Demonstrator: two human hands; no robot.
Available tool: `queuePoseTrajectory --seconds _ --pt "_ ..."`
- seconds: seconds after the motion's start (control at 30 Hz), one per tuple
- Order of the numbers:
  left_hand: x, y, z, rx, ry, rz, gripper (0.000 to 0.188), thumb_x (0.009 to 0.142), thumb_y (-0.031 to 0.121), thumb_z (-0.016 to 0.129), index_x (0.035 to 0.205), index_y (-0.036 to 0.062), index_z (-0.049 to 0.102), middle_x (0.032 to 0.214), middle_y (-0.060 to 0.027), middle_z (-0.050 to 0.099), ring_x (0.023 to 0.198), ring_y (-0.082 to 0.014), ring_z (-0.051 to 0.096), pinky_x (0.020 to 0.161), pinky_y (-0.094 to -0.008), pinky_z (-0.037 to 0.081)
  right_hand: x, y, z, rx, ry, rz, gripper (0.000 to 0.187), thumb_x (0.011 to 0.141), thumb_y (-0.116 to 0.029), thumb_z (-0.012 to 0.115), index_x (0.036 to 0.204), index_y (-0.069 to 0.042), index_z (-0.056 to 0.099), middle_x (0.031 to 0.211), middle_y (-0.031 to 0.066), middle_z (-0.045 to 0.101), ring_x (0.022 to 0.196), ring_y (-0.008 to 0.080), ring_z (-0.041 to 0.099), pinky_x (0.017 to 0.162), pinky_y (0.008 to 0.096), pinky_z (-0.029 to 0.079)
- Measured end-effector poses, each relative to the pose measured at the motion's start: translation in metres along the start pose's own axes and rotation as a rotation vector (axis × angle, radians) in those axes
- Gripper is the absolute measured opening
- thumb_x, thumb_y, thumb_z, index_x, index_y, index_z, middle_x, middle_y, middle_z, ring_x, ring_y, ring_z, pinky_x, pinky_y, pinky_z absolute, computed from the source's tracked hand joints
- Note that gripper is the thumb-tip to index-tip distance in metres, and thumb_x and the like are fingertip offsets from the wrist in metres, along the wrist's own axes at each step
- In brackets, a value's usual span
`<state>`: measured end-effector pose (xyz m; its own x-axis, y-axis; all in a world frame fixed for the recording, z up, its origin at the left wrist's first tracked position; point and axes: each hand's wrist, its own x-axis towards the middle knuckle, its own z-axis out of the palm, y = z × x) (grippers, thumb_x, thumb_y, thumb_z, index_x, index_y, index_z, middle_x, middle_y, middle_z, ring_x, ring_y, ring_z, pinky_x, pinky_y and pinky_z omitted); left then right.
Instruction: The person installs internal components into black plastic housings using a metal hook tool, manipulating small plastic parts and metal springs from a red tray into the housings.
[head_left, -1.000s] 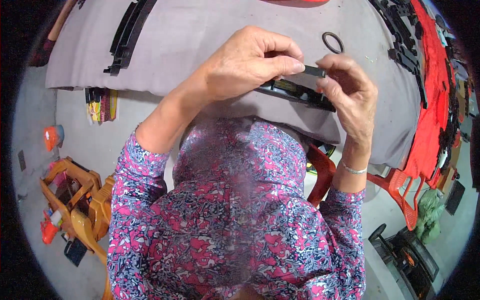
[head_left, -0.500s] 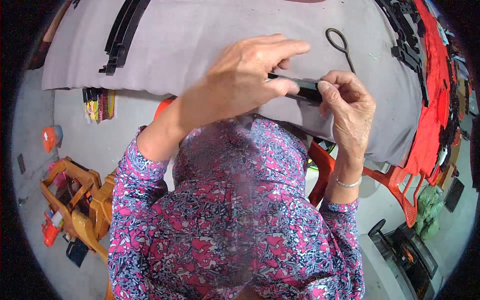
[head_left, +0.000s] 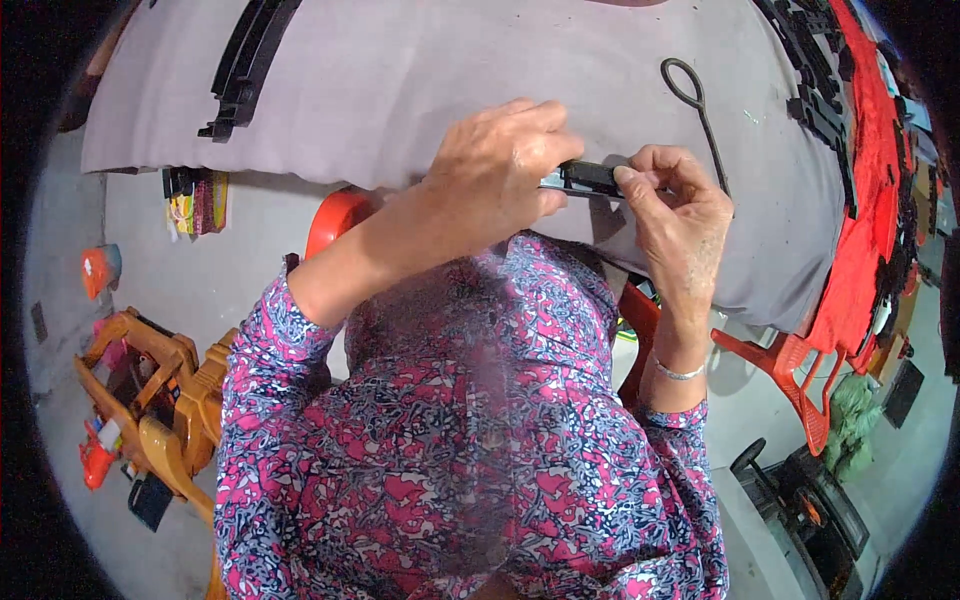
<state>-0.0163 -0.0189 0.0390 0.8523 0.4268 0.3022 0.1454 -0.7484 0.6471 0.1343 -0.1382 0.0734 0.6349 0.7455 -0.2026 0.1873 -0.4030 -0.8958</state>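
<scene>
Both hands hold a short black plastic strip [head_left: 594,178] level in front of my body, over the near edge of the cloth-covered table. My left hand [head_left: 505,155] is closed on the strip's left end, and its fingers hide that end. A pale, shiny patch shows on the strip beside the left fingertips. My right hand [head_left: 685,220] pinches the right end between thumb and curled fingers. Behind the right hand lies a dark metal rod with a looped end [head_left: 697,98], flat on the cloth.
Long black plastic strips [head_left: 243,75] lie on the grey tablecloth [head_left: 400,75] at the left. More black pieces [head_left: 822,115] lie at the right, beside red cloth [head_left: 875,180]. A red plastic chair [head_left: 790,370] and a wooden chair [head_left: 150,390] stand below the table.
My left hand, spread over the strip before, has closed on its left end. My right hand has shifted slightly left with the strip.
</scene>
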Motion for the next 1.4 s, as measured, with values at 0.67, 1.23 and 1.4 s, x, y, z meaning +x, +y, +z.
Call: queuePoseTrajectory --seconds 0.67,1.23,1.4 --pt "-0.004 -0.002 -0.002 -0.082 0.021 -0.035 0.034 0.065 0.006 0.077 0.096 0.0018 0.064 0.086 -0.0119 0.057 0.085 -0.0323 0.061 0.074 -0.0424 0.049 -0.004 0.010 0.018 -0.161 0.241 -0.210 0.031 0.078 -0.001 0.072 0.106 -0.002 0.059 0.070 0.0026 0.062 0.058 0.0049 0.051 0.054 0.0224 0.043" --pt "-0.002 -0.004 0.000 -0.111 0.038 -0.020 0.035 0.062 0.004 0.076 0.094 0.0004 0.063 0.085 -0.0123 0.057 0.083 -0.0328 0.061 0.073 -0.0420 0.048 -0.009 0.016 0.023 -0.171 0.319 -0.261 0.031 0.080 -0.002 0.073 0.106 -0.002 0.056 0.071 0.0048 0.064 0.058 0.0067 0.055 0.054 0.0229 0.045" --pt "-0.002 -0.004 -0.002 -0.142 0.033 -0.036 0.036 0.063 0.003 0.076 0.096 0.0002 0.063 0.085 -0.0129 0.057 0.082 -0.0327 0.061 0.072 -0.0415 0.049 -0.008 0.015 0.023 -0.211 0.317 -0.295 0.031 0.081 -0.003 0.072 0.107 -0.003 0.055 0.071 0.0060 0.065 0.056 0.0080 0.056 0.052 0.0238 0.045"
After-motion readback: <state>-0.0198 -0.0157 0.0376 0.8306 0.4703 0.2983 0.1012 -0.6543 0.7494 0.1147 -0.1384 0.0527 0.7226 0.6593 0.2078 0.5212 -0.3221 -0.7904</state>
